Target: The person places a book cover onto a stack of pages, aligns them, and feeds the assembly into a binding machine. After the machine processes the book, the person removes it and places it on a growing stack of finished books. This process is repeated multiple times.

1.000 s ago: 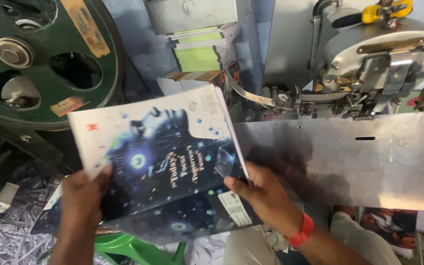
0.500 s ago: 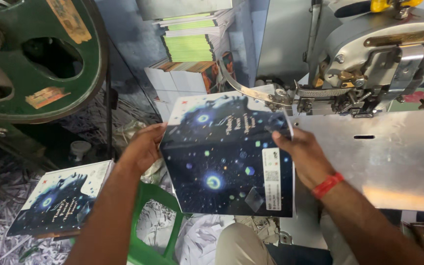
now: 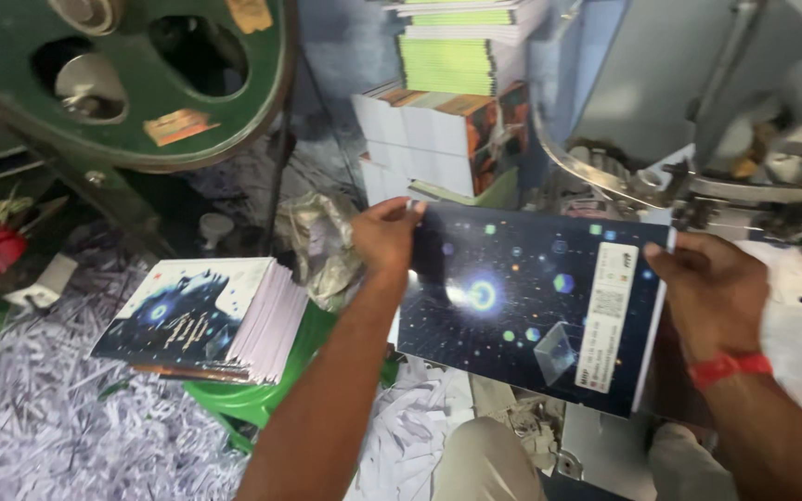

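Head view, looking down. Two bare hands hold one dark blue booklet [image 3: 531, 311] in the air, tilted slightly, its cover showing glowing dots and a white label strip near the right edge. It hangs above the person's knees and a litter of paper shreds [image 3: 58, 417], with nothing under it to carry it.

The left hand [image 3: 384, 237] pinches the booklet's upper left corner; its grip is closed, fingers curled over the top edge. The forearm runs up from the lower middle of the frame, the wrist bent slightly inward.

The right hand [image 3: 712, 292] clasps the right edge, thumb on the cover, fingers hidden behind; its grip is closed on the booklet too. A red wristband [image 3: 730, 366] circles that wrist, and the arm comes in from the lower right corner.

To handle it well, I judge both holds should stay at the edges, keeping the pages square and the cover flat.

Left of the booklet, a stack [image 3: 201, 320] of like copies rests on a green stool [image 3: 243, 399]. A green wheel [image 3: 132, 83] fills the upper left; machine parts [image 3: 744, 176] stand at the right.
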Motion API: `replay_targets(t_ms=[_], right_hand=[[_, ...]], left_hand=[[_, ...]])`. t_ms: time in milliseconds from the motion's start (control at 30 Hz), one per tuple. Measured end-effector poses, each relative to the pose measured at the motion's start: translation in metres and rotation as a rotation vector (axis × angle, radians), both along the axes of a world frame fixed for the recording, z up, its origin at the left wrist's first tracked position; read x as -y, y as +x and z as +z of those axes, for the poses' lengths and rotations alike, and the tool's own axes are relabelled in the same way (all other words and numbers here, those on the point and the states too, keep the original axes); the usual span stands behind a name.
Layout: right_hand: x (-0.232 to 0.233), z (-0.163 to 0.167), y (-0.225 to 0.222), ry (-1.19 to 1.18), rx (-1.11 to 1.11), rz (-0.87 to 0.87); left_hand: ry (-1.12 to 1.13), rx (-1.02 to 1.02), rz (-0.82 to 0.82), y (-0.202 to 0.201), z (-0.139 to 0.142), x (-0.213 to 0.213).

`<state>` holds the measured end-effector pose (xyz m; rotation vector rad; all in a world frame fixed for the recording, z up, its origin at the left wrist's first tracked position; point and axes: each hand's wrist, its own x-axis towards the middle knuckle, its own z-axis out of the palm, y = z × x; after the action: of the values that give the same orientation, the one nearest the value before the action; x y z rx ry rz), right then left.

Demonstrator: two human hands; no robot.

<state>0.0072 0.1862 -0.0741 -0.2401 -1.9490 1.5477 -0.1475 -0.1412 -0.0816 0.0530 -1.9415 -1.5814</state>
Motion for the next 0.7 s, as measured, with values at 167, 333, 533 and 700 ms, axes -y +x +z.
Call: replay_targets(t_ms=[167, 333, 533, 700], right_hand=[[-0.001, -0.013, 0.009, 0.406, 0.042, -0.194], [-0.008, -0.032, -0.008, 0.378, -0.072, -0.093], [-0.006, -0.032, -0.008, 0.190, -0.139, -0.174], [-0.001, -0.018, 0.018, 0.454, -0.068, -0.238]], left_hand=[[-0.141, -0.009, 0.116, 0.015, 0.012, -0.011], [-0.185, 0.050, 0.229, 0.026, 0.025, -0.016], [-0.217, -0.090, 0.166, 0.020, 0.013, -0.015], [-0.189, -0.091, 0.134, 0.018, 0.003, -0.013]])
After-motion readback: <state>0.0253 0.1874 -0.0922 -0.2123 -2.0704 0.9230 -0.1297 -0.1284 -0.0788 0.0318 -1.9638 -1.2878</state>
